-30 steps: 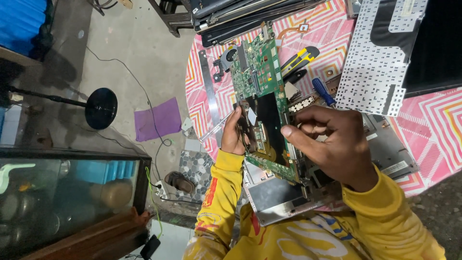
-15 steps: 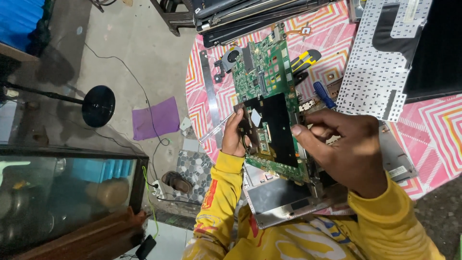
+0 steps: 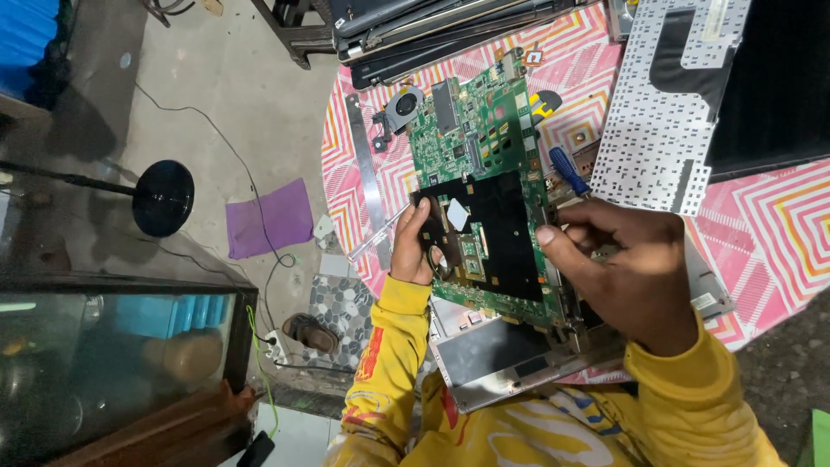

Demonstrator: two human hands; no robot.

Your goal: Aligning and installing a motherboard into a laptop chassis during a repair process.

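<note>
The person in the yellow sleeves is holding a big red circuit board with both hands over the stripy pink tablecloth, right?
Not quite: the circuit board is green, with a black sheet over its middle, not red. The head view shows it. The rest is right: the left hand grips its left edge and the right hand its right edge, over the stripy pink tablecloth.

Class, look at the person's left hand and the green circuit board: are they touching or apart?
Touching. The head view shows the left hand gripping the left edge of the circuit board, thumb lying over its black sheet.
</note>
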